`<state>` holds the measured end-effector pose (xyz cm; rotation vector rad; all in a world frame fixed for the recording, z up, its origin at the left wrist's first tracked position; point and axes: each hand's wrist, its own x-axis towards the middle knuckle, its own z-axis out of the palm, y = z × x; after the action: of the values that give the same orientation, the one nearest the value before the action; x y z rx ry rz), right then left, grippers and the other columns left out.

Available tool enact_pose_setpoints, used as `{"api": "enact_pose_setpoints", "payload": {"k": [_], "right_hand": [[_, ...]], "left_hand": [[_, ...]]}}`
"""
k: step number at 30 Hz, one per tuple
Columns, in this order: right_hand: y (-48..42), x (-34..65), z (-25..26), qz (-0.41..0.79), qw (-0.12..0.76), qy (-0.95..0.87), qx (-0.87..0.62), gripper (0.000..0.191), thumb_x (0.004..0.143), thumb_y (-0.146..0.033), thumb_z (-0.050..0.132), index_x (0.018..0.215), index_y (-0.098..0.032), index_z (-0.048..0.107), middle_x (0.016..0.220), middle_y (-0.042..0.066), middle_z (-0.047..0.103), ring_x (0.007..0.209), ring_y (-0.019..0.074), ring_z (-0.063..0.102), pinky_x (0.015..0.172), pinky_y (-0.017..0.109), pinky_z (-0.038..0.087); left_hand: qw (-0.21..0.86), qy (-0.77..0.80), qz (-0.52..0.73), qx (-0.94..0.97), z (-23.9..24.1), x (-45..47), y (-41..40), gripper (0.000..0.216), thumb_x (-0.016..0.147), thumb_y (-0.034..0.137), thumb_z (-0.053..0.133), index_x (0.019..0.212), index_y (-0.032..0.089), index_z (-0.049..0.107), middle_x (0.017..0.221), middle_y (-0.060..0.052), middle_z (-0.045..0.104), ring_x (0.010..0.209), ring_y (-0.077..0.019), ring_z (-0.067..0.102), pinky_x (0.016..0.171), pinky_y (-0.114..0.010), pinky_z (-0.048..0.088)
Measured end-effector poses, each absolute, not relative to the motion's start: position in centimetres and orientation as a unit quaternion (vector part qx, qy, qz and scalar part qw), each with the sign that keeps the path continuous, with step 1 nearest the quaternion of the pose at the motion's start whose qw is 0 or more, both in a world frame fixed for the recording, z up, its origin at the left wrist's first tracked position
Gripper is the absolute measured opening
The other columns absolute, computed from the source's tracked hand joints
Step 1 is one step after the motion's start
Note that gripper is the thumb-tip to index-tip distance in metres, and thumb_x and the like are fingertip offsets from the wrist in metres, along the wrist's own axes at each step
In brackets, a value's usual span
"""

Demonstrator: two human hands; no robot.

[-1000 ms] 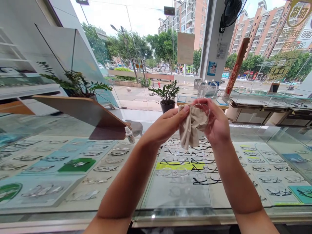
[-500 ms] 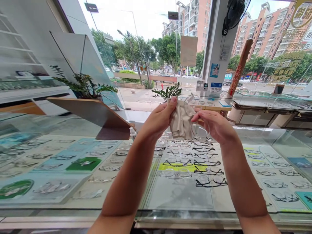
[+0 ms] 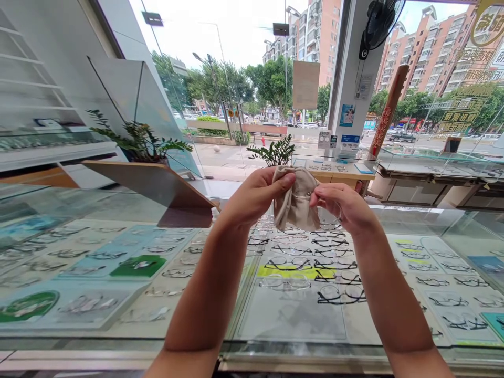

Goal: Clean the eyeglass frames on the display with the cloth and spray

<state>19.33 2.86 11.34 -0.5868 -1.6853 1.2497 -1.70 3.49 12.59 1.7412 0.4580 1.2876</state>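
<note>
A beige cleaning cloth (image 3: 301, 212) is pinched in my left hand (image 3: 265, 191), the thumb pressing on its front. It drapes round part of a pair of clear-framed eyeglasses (image 3: 304, 193), whose near lens is mostly covered by the cloth. My right hand (image 3: 340, 202) is closed on the eyeglasses at the right, fingertips at the cloth's edge. Both hands are held up above the glass display case. Below them, rows of eyeglasses (image 3: 289, 262) lie inside the case.
The glass counter (image 3: 291, 320) spans the front. At left a slanted wooden board (image 3: 149, 181) stands by a potted plant (image 3: 144, 139), with a small white bottle (image 3: 214, 213) near its end. Another plant (image 3: 273, 151) stands behind my hands. A wall fan (image 3: 380, 29) hangs upper right.
The cloth has shifted and now wraps over the lens between my hands, its folds opened out. My hands have moved slightly down, and the right-hand lens is less visible than before.
</note>
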Motion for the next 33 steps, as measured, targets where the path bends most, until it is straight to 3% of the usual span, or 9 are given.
{"api": "enact_pose_setpoints", "payload": {"k": [4, 8, 16, 22, 26, 33], "right_hand": [[2.6, 19.2, 11.6, 0.506, 0.465, -0.686, -0.238, 0.027, 0.084, -0.043, 0.071, 0.067, -0.022, 0.075, 0.08, 0.003, 0.069, 0.081, 0.0164, 0.059, 0.083, 0.033, 0.047], [2.5, 19.2, 11.7, 0.504, 0.464, -0.691, -0.229, 0.025, 0.084, -0.041, 0.07, 0.069, -0.021, 0.075, 0.079, 0.003, 0.067, 0.081, 0.0159, 0.058, 0.084, 0.033, 0.047], [2.4, 19.1, 11.7, 0.503, 0.482, -0.676, -0.241, 0.028, 0.085, -0.042, 0.069, 0.068, -0.021, 0.074, 0.077, 0.001, 0.065, 0.078, 0.0146, 0.055, 0.079, 0.031, 0.042], [2.2, 19.0, 11.9, 0.497, 0.484, -0.684, -0.228, 0.027, 0.085, -0.041, 0.069, 0.067, -0.021, 0.073, 0.077, 0.002, 0.063, 0.079, 0.015, 0.054, 0.08, 0.031, 0.043], [2.0, 18.8, 11.9, 0.5, 0.479, -0.688, -0.218, 0.026, 0.085, -0.04, 0.069, 0.068, -0.021, 0.074, 0.078, 0.002, 0.063, 0.08, 0.015, 0.054, 0.08, 0.031, 0.044], [2.0, 18.9, 11.7, 0.532, 0.471, -0.677, -0.191, 0.027, 0.088, -0.039, 0.068, 0.069, -0.021, 0.076, 0.076, 0.001, 0.061, 0.077, 0.014, 0.054, 0.078, 0.029, 0.044]], "left_hand": [[0.485, 0.168, 0.499, 0.698, 12.7, -1.9, 3.3, 0.033, 0.075, 0.039, 0.093, 0.09, 0.015, 0.077, 0.077, -0.004, 0.074, 0.067, -0.0126, 0.064, 0.063, -0.023, 0.051], [0.506, 0.169, 0.494, 0.687, 12.8, -1.6, 3.2, 0.037, 0.068, 0.029, 0.098, 0.096, 0.015, 0.077, 0.085, -0.003, 0.076, 0.072, -0.0126, 0.067, 0.068, -0.022, 0.055], [0.488, 0.169, 0.508, 0.689, 12.1, -1.5, 3.8, 0.037, 0.086, 0.05, 0.084, 0.094, 0.015, 0.076, 0.082, -0.005, 0.075, 0.071, -0.0127, 0.067, 0.068, -0.022, 0.055], [0.492, 0.162, 0.504, 0.691, 12.5, -1.5, 3.3, 0.028, 0.081, 0.036, 0.09, 0.094, 0.016, 0.077, 0.085, -0.005, 0.077, 0.072, -0.0134, 0.069, 0.068, -0.023, 0.057], [0.488, 0.17, 0.503, 0.693, 12.7, -1.2, 2.8, 0.033, 0.071, 0.028, 0.095, 0.094, 0.016, 0.075, 0.086, -0.004, 0.077, 0.072, -0.0143, 0.069, 0.069, -0.025, 0.059], [0.448, 0.172, 0.541, 0.691, 12.8, -0.7, 2.7, 0.032, 0.073, 0.039, 0.093, 0.084, 0.016, 0.072, 0.075, -0.002, 0.072, 0.062, -0.0116, 0.062, 0.058, -0.022, 0.053]]}}
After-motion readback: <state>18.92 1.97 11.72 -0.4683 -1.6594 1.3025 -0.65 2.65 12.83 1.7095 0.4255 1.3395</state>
